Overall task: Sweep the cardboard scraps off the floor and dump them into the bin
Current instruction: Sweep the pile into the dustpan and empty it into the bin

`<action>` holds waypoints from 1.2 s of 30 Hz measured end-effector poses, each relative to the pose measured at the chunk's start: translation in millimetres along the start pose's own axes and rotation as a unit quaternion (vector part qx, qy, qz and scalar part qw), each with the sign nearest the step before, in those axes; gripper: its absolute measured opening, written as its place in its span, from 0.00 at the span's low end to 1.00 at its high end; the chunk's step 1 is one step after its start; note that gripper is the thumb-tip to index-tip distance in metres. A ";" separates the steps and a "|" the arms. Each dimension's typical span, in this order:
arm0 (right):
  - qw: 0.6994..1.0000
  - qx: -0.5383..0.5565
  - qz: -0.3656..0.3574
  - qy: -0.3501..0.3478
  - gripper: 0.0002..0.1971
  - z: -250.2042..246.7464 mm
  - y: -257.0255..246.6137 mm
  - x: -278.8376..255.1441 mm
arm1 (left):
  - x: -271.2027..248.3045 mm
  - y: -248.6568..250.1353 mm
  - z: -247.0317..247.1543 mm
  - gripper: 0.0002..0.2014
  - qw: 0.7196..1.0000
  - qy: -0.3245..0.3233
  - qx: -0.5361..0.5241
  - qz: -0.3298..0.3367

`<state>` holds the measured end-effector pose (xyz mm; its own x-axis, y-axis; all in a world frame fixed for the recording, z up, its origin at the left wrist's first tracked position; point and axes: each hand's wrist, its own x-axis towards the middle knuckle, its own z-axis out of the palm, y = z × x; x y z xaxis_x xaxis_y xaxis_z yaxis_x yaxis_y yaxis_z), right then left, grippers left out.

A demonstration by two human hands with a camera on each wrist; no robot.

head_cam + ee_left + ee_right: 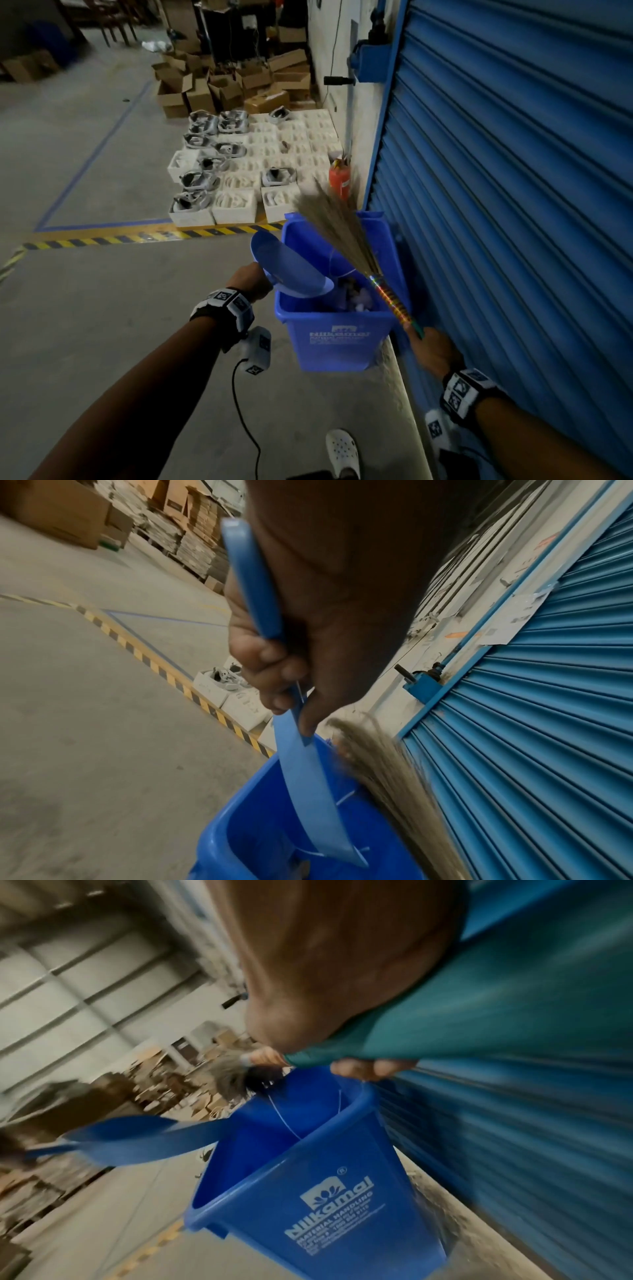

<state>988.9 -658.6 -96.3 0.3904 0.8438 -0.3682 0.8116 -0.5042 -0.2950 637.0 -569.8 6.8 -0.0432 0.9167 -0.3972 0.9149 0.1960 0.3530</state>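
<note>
Beside the blue shutter (513,171), the left hand (251,279) grips the dustpan (291,267) tipped over the bin (337,329), the right hand (433,353) grips the broom (346,236); scraps, now seemingly inside the bin, may spill on the floor (102,308) if bristles flick them.

Bare forearms, black-and-white marker-printed wristbands (228,303) with a black cable (245,416), 1 white perforated clog (342,452).
</note>
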 end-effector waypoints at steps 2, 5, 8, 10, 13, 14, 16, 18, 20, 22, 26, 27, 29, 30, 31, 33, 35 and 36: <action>1.000 -0.006 0.005 0.006 0.31 -3.0 5.1 -4.8 | 3.2 2.4 6.7 0.18 1.000 -0.007 -0.002 0.006; 1.000 -0.002 0.008 0.010 0.31 -4.9 10.7 -13.1 | 3.7 4.9 14.9 0.15 1.000 -0.017 -0.002 0.018; 1.000 0.000 0.016 0.022 0.30 -4.3 15.8 -24.0 | -1.9 5.0 21.9 0.14 0.999 -0.018 0.002 0.034; 1.000 -0.001 0.020 0.019 0.30 -3.4 16.7 -32.7 | -7.4 3.7 24.6 0.12 0.999 -0.010 0.004 0.045; 0.999 0.003 0.026 0.024 0.29 2.1 21.0 -46.0 | -14.6 0.0 27.9 0.11 0.999 0.000 0.001 0.038; 0.999 0.008 0.027 0.020 0.30 2.9 20.8 -50.8 | -15.6 -2.2 28.8 0.12 0.999 -0.001 0.003 0.036; 0.999 0.008 0.033 0.011 0.31 6.3 22.7 -59.1 | -19.0 -5.8 31.5 0.13 0.999 -0.005 0.001 0.035; 0.999 0.016 0.036 0.009 0.29 8.8 26.1 -68.7 | -20.9 -9.5 34.9 0.13 0.999 -0.005 0.005 0.036; 0.999 0.038 0.038 0.009 0.28 11.6 30.5 -76.9 | -24.7 -10.6 35.7 0.14 0.999 -0.003 0.019 0.049; 0.998 0.042 0.038 0.013 0.28 12.9 35.3 -82.6 | -26.5 -11.2 36.9 0.15 0.998 -0.001 0.025 0.053; 0.999 0.029 0.023 0.023 0.29 9.5 40.3 -77.6 | -22.0 -7.1 36.3 0.14 0.999 0.005 0.023 0.046; 0.999 0.026 0.021 0.022 0.29 7.4 41.2 -73.9 | -19.6 -4.1 35.7 0.14 0.999 0.005 0.027 0.046; 0.999 0.025 0.026 0.017 0.28 4.6 43.5 -64.4 | -12.7 3.7 35.7 0.14 0.998 0.011 0.031 0.048; 0.999 0.029 0.032 0.017 0.28 2.8 44.9 -59.1 | -8.6 8.8 36.1 0.15 0.998 0.016 0.030 0.048; 0.999 0.033 0.037 0.017 0.27 2.6 47.4 -53.0 | -3.7 13.5 37.6 0.16 0.998 0.024 0.027 0.051; 0.998 0.042 0.049 0.022 0.28 2.9 54.9 -40.4 | 7.0 24.4 41.0 0.16 0.998 0.038 0.023 0.047; 0.997 0.047 0.062 0.024 0.29 4.6 64.9 -27.6 | 19.5 36.6 47.1 0.17 0.998 0.038 0.020 0.047; 0.996 0.048 0.067 0.023 0.29 4.3 70.3 -22.5 | 27.1 43.1 51.2 0.17 0.998 0.036 0.019 0.046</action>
<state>1035.3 -713.8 -112.6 0.5132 0.7744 -0.3701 0.7062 -0.6261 -0.3307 695.8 -554.3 -32.1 0.0139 0.9533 -0.3018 0.9309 0.0979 0.3519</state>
